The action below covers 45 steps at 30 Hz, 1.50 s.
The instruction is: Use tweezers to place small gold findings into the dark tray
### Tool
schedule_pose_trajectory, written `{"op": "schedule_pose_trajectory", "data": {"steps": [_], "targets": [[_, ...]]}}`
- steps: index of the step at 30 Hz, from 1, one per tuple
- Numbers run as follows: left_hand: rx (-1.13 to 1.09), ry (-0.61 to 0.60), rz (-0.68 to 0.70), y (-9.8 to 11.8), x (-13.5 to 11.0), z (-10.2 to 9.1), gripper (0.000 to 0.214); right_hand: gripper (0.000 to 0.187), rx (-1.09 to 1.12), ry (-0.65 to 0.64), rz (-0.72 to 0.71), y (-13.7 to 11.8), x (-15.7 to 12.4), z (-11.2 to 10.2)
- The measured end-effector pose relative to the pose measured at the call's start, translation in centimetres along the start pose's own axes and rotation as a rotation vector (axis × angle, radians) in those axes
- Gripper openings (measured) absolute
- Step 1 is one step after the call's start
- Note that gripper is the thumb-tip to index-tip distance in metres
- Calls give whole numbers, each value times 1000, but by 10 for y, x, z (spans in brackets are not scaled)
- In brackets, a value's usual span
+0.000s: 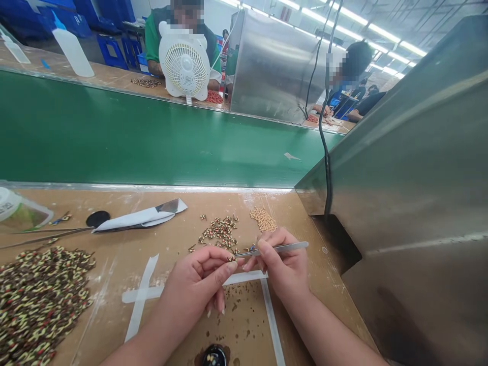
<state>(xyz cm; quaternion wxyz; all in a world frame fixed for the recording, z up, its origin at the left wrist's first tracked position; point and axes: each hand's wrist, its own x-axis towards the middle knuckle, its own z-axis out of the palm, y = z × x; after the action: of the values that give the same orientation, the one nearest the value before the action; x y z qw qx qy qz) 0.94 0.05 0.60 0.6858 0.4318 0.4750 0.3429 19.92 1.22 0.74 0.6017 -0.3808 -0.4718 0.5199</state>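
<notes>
On my feed the left hand (196,277) is pinching a tiny patterned piece (231,259) between thumb and fingers, on the near side of the loose pile (219,231). Right hand (285,264) pinches a thin metal tool (290,247), tip right by the piece; can't tell if they're touching. I'd go light but steady on the left, small tip moves.

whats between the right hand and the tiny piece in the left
In the head view, the slim metal tool reaches from the right hand toward the tiny piece in the left hand.
</notes>
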Motion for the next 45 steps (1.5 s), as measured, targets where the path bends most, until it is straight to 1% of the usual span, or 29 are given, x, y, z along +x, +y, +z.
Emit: {"op": "schedule_pose_trajectory", "data": {"steps": [3,5,7,10,13,15,18,21,25,30,32,34,37,39,40,42,45], "targets": [[5,-30,1,-1,0,-1,40,37,6,20,8,0,0,1],[5,-21,7,1,-2,-1,49,39,-3,57,8,0,3,-1],[-4,45,23,5,-5,1,57,41,-34,121,29,0,8,-5],[-3,167,76,9,-9,2,55,43,-155,208,93,2,19,-14],[-5,252,130,10,-10,0,45,46,-335,236,72,5,27,-22],[-20,280,160,9,-9,-2,40,46,-436,223,37,7,30,-25],[-20,276,175,6,-9,-4,37,45,-517,191,36,11,32,-26],[-44,263,172,3,-9,-5,38,44,-566,162,73,13,34,-26],[-91,227,206,-4,-8,-8,39,40,-605,148,110,13,35,-26],[-130,192,224,-11,-6,-12,38,40,-674,133,70,7,37,-35],[-136,193,217,-12,-6,-13,38,41,-713,92,35,2,38,-42],[-142,192,210,-13,-6,-13,38,40,-755,-14,-12,-5,38,-50],[-141,192,198,-13,-5,-13,39,34,-843,-317,-105,-15,37,-60],[-130,195,191,-12,-5,-14,39,27,-897,-472,-173,-20,36,-64],[-124,197,188,-13,-5,-14,39,24,-918,-512,-205,-21,35,-64],[-115,201,187,-13,-6,-14,40,21,-955,-552,-253,-21,35,-64],[-103,201,190,-12,-6,-12,40,23,-982,-607,-284,-18,36,-62]]}}
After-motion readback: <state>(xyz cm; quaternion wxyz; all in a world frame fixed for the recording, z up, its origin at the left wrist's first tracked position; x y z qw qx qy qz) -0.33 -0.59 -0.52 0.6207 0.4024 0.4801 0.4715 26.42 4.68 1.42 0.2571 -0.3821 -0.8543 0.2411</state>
